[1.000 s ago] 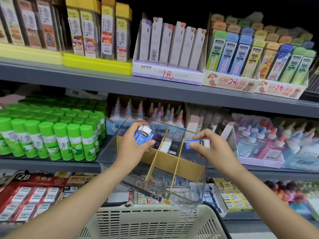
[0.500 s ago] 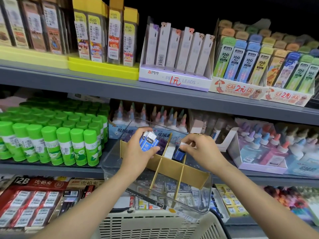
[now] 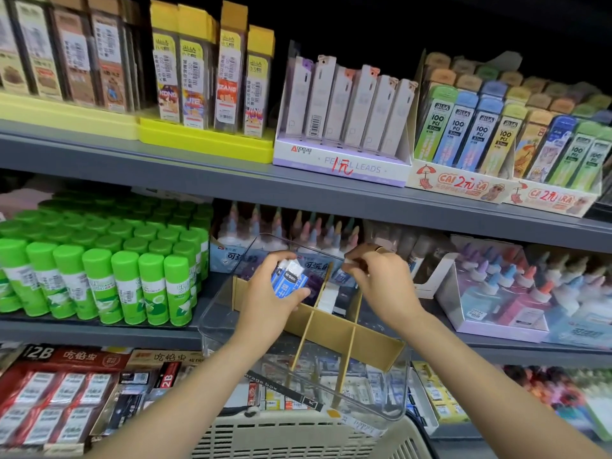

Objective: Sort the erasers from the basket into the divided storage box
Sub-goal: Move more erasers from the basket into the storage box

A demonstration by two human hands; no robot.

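my left hand (image 3: 265, 293) grips a small stack of blue-and-white erasers (image 3: 287, 280), fingers curled around them, over the far left compartment of the clear storage box (image 3: 381, 389). my right hand (image 3: 381, 279) hangs above the far middle compartments, fingers bent and pinching something white at the tips; i cannot tell what it is. the box sits tilted on the beige basket (image 3: 298, 437), its tan dividers (image 3: 334, 329) crossing inside, with erasers already in the far compartments. green glue sticks (image 3: 99, 279) stand on the shelf to the left.
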